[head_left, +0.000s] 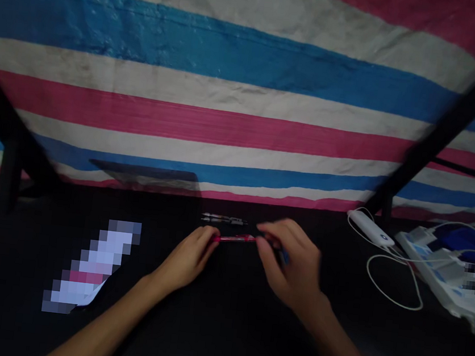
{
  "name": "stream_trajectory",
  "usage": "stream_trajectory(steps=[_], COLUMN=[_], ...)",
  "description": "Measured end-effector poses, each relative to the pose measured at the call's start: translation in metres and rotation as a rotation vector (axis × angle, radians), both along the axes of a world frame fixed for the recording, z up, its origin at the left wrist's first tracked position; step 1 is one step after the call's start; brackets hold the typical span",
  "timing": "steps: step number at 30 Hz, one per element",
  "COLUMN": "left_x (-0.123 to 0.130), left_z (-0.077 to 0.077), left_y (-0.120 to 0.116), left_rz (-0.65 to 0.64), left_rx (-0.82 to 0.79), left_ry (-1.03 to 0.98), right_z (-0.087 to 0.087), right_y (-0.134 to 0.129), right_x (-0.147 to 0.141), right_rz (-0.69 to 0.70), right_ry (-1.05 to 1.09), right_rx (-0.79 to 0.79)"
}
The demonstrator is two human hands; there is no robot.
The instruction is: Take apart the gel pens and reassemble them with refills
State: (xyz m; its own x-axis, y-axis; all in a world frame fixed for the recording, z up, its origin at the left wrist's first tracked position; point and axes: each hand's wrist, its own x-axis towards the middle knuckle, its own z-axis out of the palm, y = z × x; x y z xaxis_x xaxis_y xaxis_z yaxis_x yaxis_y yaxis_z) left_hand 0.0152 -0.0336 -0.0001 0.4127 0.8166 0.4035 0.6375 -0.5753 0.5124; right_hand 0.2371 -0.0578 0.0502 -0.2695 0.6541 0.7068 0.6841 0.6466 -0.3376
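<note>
A slim pen with red ends and a clear barrel [234, 239] lies level just above the black table. My left hand [189, 257] pinches its left end between thumb and fingers. At the pen's right end is my right hand [294, 261], thumb and forefinger tips close to it; whether they touch it is unclear. Its other fingers are curled, and a small blue piece [284, 256] shows within them, mostly hidden. Just beyond the red pen, two dark, clear-barrelled pens [224, 220] lie side by side on the table.
A blurred-out pale sheet or packet [94, 262] lies on the left. To the right are a white power strip [445, 276], a white plug-like device [371, 227] and looping white cables [420, 304]. Behind hangs a striped plastic sheet [226, 125], with dark slanted frame bars [435, 132] at both sides.
</note>
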Motion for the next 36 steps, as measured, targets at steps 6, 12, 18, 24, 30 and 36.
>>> stream_trajectory(steps=[6,12,18,24,30,36], left_x=[-0.002,0.004,0.019,0.017,0.016,0.012], left_z=[0.008,0.011,0.006,-0.007,-0.006,-0.004], left_y=[0.001,-0.003,-0.011,-0.007,-0.009,-0.009], left_rz=[-0.016,0.070,0.217,0.271,0.305,0.231], left_rx=[0.099,0.252,0.315,0.266,0.161,-0.007], left_ry=[0.082,0.358,0.591,0.636,0.674,0.622], right_z=[-0.038,-0.053,-0.041,-0.051,-0.049,-0.041], right_y=[0.043,0.039,0.018,0.009,0.008,0.009], right_x=[0.001,-0.002,-0.019,-0.028,-0.021,-0.013], right_rz=[0.268,0.369,0.407,0.379,0.247,0.355], right_ry=[0.184,0.648,0.873,0.874,0.343,0.008], right_rx=[-0.883,-1.174,-1.327,-1.347,-0.844,-0.447])
